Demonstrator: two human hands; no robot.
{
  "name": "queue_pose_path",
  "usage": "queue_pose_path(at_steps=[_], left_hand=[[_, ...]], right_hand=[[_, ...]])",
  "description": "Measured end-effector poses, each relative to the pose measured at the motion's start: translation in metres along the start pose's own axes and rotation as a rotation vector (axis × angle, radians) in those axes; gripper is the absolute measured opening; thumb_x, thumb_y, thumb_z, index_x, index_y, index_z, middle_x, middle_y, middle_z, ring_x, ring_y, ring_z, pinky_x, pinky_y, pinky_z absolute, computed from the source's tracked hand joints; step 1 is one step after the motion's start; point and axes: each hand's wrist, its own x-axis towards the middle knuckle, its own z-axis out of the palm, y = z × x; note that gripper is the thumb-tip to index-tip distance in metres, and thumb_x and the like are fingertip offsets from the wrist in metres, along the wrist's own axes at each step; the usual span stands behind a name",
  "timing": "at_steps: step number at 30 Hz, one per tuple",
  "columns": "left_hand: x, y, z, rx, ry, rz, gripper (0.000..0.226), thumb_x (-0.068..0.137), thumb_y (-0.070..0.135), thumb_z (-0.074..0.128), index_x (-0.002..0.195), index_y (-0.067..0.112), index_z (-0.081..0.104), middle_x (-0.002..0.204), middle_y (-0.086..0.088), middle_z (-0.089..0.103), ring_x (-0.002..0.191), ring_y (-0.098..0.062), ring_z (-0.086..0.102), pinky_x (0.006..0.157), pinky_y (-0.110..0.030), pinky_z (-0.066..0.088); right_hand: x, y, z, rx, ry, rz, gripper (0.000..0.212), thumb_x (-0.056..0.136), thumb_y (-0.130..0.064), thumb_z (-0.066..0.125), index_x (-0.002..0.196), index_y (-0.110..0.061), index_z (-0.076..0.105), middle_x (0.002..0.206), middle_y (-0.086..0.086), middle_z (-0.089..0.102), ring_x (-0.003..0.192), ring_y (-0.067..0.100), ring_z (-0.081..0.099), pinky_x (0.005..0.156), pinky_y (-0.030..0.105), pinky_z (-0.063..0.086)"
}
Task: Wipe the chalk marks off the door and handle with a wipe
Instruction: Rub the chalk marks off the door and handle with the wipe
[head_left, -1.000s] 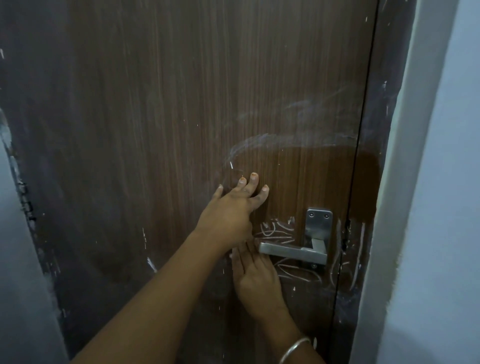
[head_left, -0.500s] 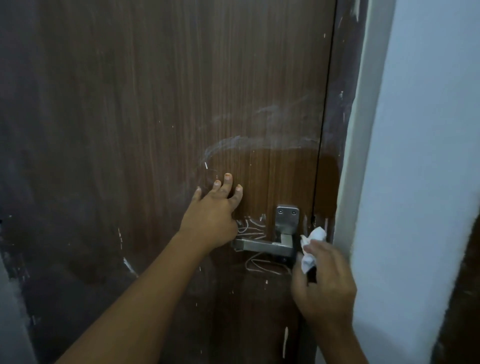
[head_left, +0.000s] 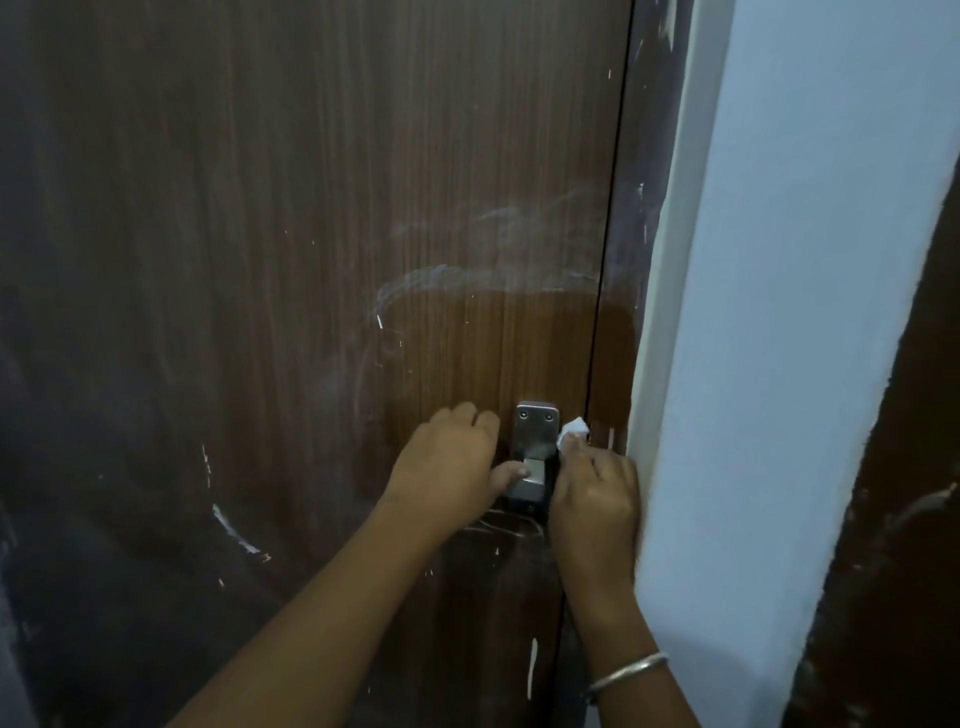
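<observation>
The left hand (head_left: 447, 462) is wrapped over the silver metal lever handle (head_left: 537, 423). Its fingers are curled across the top of the lever and its thumb is laid along the front, next to the rectangular mounting plate. The left forearm is stretched up from the lower left with the wrist kept straight. The right hand (head_left: 592, 493) is held just right of the plate, its back turned toward the camera. A crumpled white wipe (head_left: 574, 430) is pinched at its fingertips and pressed against the dark brown wood-grain door (head_left: 311, 208), close to the closing edge. A thin silver bangle (head_left: 628, 673) is worn on the right wrist. White chalk marks (head_left: 498, 525) are seen as scribbles below the handle, partly hidden by the hands, and a paler smeared arc is spread above it. A pale blue-white wall (head_left: 779, 312) is set along the door's right side.
</observation>
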Motion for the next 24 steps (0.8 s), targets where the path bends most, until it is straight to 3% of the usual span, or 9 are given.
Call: queue_pose_path(at_steps=[3,5,10,15,21,24], left_hand=[[0.001,0.005,0.009,-0.063,-0.227,0.010,0.026,0.091,0.047,0.044,0.080,0.024,0.048,0.089,-0.001,0.051,0.075,-0.011,0.047,0.064,-0.028,0.037],[0.004,0.005,0.015,-0.048,-0.287,0.010,0.024,0.093,0.042,0.043,0.076,0.025,0.043,0.084,0.001,0.050,0.073,-0.013,0.048,0.063,-0.029,0.036],[0.005,0.007,0.018,-0.073,-0.265,0.030,0.007,0.092,0.030,0.048,0.089,0.024,0.052,0.076,0.005,0.048,0.074,-0.015,0.051,0.067,-0.031,0.042],[0.004,0.008,0.021,-0.047,-0.256,0.035,0.016,0.088,0.025,0.053,0.103,0.025,0.052,0.081,0.005,0.050,0.080,-0.016,0.052,0.076,-0.035,0.044],[0.003,0.008,0.022,-0.054,-0.249,0.037,0.005,0.090,0.026,0.050,0.091,0.030,0.048,0.069,0.009,0.044,0.076,-0.015,0.046,0.082,-0.039,0.038],[0.004,0.008,0.021,-0.057,-0.267,0.049,0.008,0.090,0.028,0.050,0.087,0.031,0.043,0.066,0.010,0.041,0.075,-0.014,0.046,0.082,-0.039,0.037]], right_hand=[[-0.006,0.002,0.002,0.049,0.040,-0.007,0.036,0.065,0.006,0.078,0.100,0.003,0.069,0.088,0.018,0.070,0.080,0.031,0.065,0.069,0.032,0.054],[0.003,0.002,0.004,0.075,0.088,-0.033,0.031,0.071,0.004,0.073,0.102,0.004,0.068,0.090,0.018,0.070,0.082,0.032,0.064,0.072,0.032,0.052],[0.012,0.005,0.011,0.058,0.144,-0.057,0.030,0.073,0.004,0.070,0.103,0.004,0.067,0.097,0.019,0.069,0.088,0.032,0.064,0.081,0.030,0.047],[-0.029,0.011,0.020,0.097,0.070,-0.007,0.034,0.069,0.009,0.072,0.103,0.004,0.068,0.095,0.018,0.069,0.087,0.030,0.063,0.082,0.028,0.046],[0.009,0.001,0.013,0.093,0.139,-0.006,0.024,0.086,-0.006,0.056,0.104,0.004,0.066,0.097,0.019,0.068,0.088,0.030,0.062,0.080,0.030,0.049],[-0.003,0.000,0.015,0.066,0.121,-0.001,0.026,0.081,0.000,0.065,0.107,0.004,0.066,0.098,0.018,0.068,0.089,0.028,0.061,0.080,0.023,0.044]])
